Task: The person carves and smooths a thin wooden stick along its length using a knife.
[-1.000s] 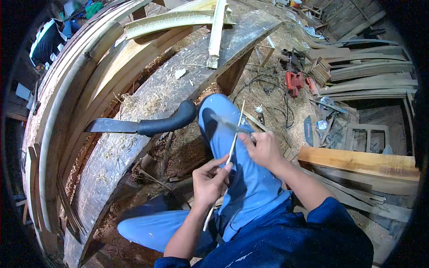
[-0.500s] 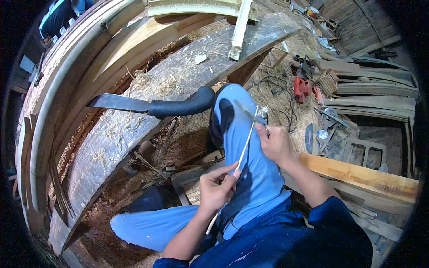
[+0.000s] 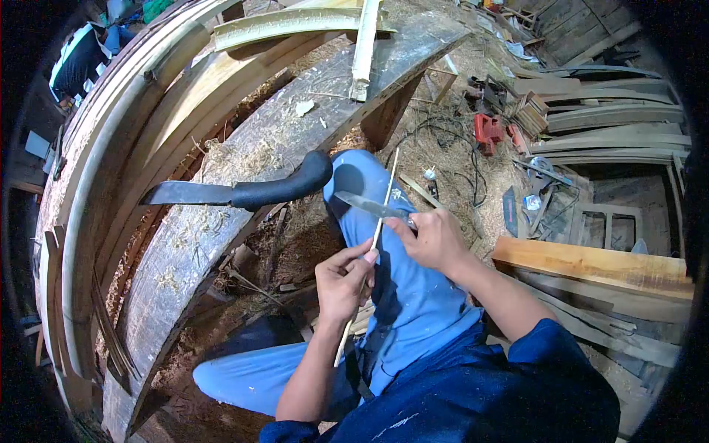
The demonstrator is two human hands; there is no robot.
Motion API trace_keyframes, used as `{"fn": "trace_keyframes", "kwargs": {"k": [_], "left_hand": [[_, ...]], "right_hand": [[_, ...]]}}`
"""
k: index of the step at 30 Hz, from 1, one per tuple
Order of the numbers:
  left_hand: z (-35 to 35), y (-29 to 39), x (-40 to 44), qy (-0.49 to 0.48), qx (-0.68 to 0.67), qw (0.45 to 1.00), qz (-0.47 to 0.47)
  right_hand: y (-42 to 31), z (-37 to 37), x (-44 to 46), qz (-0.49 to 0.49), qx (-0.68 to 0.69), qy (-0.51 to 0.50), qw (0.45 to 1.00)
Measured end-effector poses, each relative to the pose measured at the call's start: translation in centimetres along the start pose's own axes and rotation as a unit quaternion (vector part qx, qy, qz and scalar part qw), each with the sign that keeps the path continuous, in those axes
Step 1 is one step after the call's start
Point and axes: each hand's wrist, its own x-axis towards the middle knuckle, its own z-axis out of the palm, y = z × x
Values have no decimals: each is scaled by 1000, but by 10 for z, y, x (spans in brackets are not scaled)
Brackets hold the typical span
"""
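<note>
My left hand (image 3: 345, 282) pinches a thin, pale wooden stick (image 3: 388, 186), which slants from below my wrist up over my knee. In my right hand (image 3: 434, 240) is a knife (image 3: 363, 204); its blade lies across the stick above my left fingers and points left. My fingers cover most of the knife's handle. Left of my knee, a large machete (image 3: 273, 193) with a curved black handle rests on the worn bench plank (image 3: 173, 273), amid wood shavings (image 3: 240, 162).
Long curved timbers (image 3: 111, 177) run along the left. A split pale strip (image 3: 363, 55) lies across the plank's far end. At right are a red tool (image 3: 487, 133), a thick board (image 3: 583, 255) and stacked planks (image 3: 620, 118). Another person (image 3: 77, 63) is at upper left.
My right hand has moved left and down, bringing the knife blade across the stick nearer my left hand. The view has shifted slightly. The machete stays on the plank.
</note>
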Motion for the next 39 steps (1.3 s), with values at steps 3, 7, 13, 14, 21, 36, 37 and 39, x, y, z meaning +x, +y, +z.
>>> {"fn": "trace_keyframes", "kwargs": {"k": [3, 7, 13, 14, 21, 36, 37, 39], "left_hand": [[-7, -5, -23, 21, 3, 998, -53], [-22, -16, -42, -17, -18, 998, -51], [-12, -8, -39, -13, -10, 999, -42], [-9, -6, -36, -13, -6, 999, -40], [1, 3, 4, -21, 20, 999, 22], [-42, -18, -54, -52, -29, 998, -37], [-44, -17, -56, -44, -41, 998, -21], [-40, -11, -51, -28, -53, 998, -28]], "right_hand": [[11, 1, 7, 63, 40, -15, 997], [21, 4, 11, 50, 35, 34, 998], [19, 3, 9, 33, 44, 36, 998], [16, 2, 6, 24, 50, 21, 998], [-3, -3, -10, -42, 14, 14, 999], [43, -8, 6, 112, 16, 20, 993], [44, -8, 5, 116, 41, 26, 992], [42, -2, 2, 113, 68, 31, 991]]}}
